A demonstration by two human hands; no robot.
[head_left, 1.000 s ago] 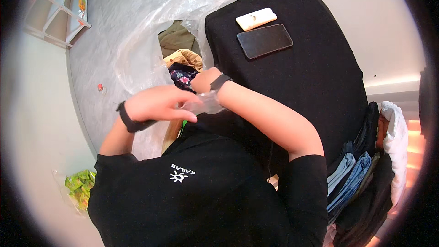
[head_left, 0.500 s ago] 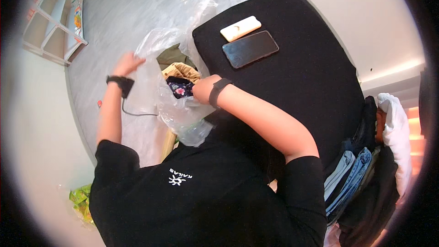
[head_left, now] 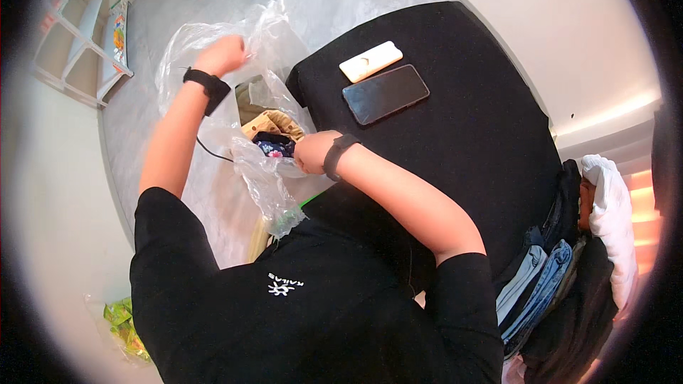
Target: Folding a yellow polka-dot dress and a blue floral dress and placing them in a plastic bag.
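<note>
A large clear plastic bag (head_left: 265, 185) stands with its mouth open beside the black-covered surface. Inside it lie folded clothes: a tan garment with buttons (head_left: 283, 122), a dark floral one (head_left: 274, 146) and an olive one (head_left: 250, 99) behind. My left hand (head_left: 224, 55) is closed at the far left of the bag's mouth, with film bunched around the fingers. At the near right rim, my right hand (head_left: 313, 151) is closed on the bag next to the floral cloth; its fingertips are partly hidden. Both wrists wear black straps.
A dark phone (head_left: 386, 94) and a white slim device (head_left: 371, 61) lie on the black-covered surface (head_left: 462, 135). Folded jeans (head_left: 537, 288) and a white garment (head_left: 610, 220) are stacked at the right. A white shelf (head_left: 85, 35) stands far left; a green-yellow package (head_left: 128, 327) sits lower left.
My left hand has moved up and right and closed by the bag's far rim, which now spreads further left. My right hand stays at the near rim, slightly lower.
</note>
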